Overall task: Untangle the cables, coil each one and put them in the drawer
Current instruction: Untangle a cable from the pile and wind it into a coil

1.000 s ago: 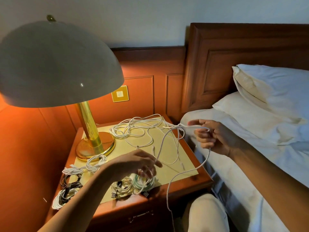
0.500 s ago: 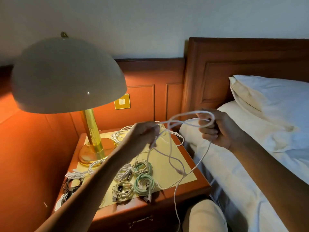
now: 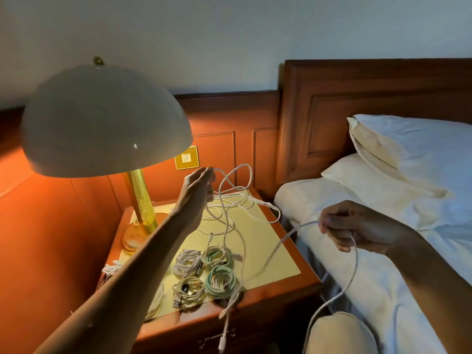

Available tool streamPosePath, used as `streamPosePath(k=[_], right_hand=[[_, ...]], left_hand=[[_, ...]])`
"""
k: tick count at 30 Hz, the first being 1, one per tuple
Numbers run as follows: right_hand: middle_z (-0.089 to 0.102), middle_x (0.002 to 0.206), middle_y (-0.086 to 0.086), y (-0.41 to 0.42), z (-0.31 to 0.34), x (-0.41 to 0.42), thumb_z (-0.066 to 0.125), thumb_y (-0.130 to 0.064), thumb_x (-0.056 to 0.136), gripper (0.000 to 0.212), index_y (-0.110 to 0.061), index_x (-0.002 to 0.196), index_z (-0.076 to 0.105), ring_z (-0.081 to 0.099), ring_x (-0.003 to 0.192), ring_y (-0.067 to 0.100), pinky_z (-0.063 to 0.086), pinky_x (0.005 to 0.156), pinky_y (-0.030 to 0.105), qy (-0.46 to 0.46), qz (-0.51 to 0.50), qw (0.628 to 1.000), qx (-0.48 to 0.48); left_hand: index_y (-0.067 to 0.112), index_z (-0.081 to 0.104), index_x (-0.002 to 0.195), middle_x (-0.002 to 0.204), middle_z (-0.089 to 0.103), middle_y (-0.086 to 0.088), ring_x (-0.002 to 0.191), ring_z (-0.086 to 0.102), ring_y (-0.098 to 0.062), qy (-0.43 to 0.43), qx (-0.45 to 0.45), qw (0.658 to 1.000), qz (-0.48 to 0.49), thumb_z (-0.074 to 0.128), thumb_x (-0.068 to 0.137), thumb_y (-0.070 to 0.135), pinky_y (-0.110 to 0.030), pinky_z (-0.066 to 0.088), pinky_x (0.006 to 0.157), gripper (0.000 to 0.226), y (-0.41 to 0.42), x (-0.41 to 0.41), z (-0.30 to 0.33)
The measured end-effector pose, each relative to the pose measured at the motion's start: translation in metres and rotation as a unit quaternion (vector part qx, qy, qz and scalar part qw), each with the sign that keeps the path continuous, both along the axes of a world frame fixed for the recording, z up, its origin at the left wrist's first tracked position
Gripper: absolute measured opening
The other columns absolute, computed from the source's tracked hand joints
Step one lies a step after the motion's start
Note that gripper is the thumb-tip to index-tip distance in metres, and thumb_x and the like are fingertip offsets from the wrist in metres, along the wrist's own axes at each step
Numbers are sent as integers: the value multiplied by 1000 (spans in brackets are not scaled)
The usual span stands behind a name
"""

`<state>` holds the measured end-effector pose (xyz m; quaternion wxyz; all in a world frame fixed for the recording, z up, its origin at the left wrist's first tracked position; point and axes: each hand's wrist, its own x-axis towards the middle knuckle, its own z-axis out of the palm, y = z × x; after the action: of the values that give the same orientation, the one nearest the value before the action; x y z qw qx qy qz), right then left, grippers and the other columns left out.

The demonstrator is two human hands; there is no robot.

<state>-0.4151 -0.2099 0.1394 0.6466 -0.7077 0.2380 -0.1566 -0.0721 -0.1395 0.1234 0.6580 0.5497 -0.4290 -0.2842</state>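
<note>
My left hand (image 3: 198, 190) is raised above the nightstand (image 3: 293, 284) and pinches a strand of the tangled white cable (image 3: 231, 200), whose loops hang from it down to the yellow top. My right hand (image 3: 355, 227), over the bed edge, grips another stretch of white cable (image 3: 353, 272) that runs down past my knee. Several coiled cables (image 3: 204, 273), white and pale green, lie grouped near the nightstand's front. One white cable end (image 3: 224, 328) dangles over the front edge. The drawer front below is in shadow, mostly hidden.
A brass lamp (image 3: 139, 200) with a wide dome shade (image 3: 102, 123) stands at the nightstand's left rear. More coils (image 3: 111, 270) lie behind my left forearm. The bed (image 3: 383, 290) with white pillows (image 3: 413, 159) is on the right, my knee (image 3: 337, 330) below.
My left hand rose from the nightstand top, lifting cable loops. My right hand moved right and lower, away from the left, stretching the cable between them.
</note>
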Motion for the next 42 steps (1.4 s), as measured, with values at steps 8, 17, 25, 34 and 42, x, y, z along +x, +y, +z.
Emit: streamPosePath(k=[8, 17, 25, 34, 42], right_hand=[[40, 63, 6, 0, -44, -29, 53, -10, 89, 19, 1, 93, 67, 36, 45, 11, 36, 43, 22, -191, -227, 938, 180], [42, 61, 9, 17, -106, -40, 101, -25, 30, 61, -3, 79, 72, 37, 45, 13, 33, 44, 25, -219, -233, 910, 265], [41, 67, 14, 16, -112, -51, 98, -19, 34, 56, 0, 73, 62, 39, 48, 17, 38, 51, 30, -271, -230, 902, 246], [49, 69, 12, 45, -97, -12, 93, -19, 56, 40, 0, 81, 67, 38, 47, 14, 33, 45, 24, -280, -193, 907, 249], [53, 70, 0, 40, -94, 0, 84, -3, 45, 40, -11, 81, 68, 44, 51, 8, 42, 49, 20, -378, -280, 806, 360]], left_hand=[[12, 68, 104, 61, 35, 5, 57, 31, -9, 120, 40, 989, 81, 49, 102, 22, -24, 29, 52, 21, -41, -43, 25], [12, 64, 109, 99, 53, -7, 97, 55, -23, 178, 127, 965, 143, 40, 104, 15, -33, 44, 78, 25, -90, -23, -63], [-4, 54, 115, 119, 57, -27, 109, 53, -42, -328, 413, 821, 219, 50, 98, 27, -45, 48, 90, 35, -104, 40, -109], [19, 43, 148, 144, 54, 0, 133, 50, -11, -232, 147, 921, -276, 46, 91, 65, -30, 41, 109, 73, -34, -95, -69], [-3, 67, 112, 69, 58, -6, 67, 58, -23, -70, 118, 917, -374, 46, 102, 21, -38, 51, 75, 33, 28, -102, -75]])
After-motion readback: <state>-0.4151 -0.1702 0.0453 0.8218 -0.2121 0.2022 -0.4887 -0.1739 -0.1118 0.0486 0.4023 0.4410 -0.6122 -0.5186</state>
